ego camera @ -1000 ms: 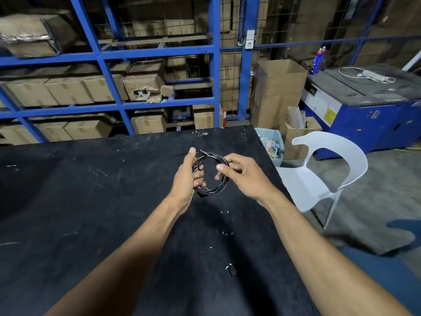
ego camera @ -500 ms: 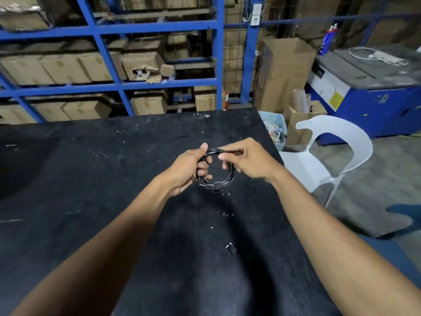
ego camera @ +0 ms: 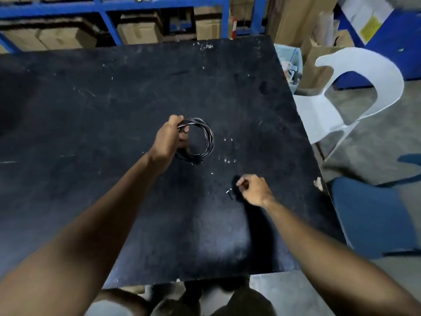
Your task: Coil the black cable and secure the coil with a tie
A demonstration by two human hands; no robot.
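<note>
Counter point(ego camera: 95, 106), black, fills most of frame; right edge runs down right side, near edge at bottom. Wide bare surface left of centre. White chair point(ego camera: 355, 92) just off right edge, upper right; blue seat point(ego camera: 373, 215) lower right. Left hand point(ego camera: 169, 139), centre frame, clamped on left side of cable point(ego camera: 206, 139) coil, well inside edges. Right hand point(ego camera: 254, 189), lower right of centre, fingers curled by small tie point(ego camera: 229, 193) lying on counter; contact unclear.

black table point(ego camera: 114, 99) bears a small tie point(ego camera: 229, 193) and white flecks point(ego camera: 227, 160).
</note>
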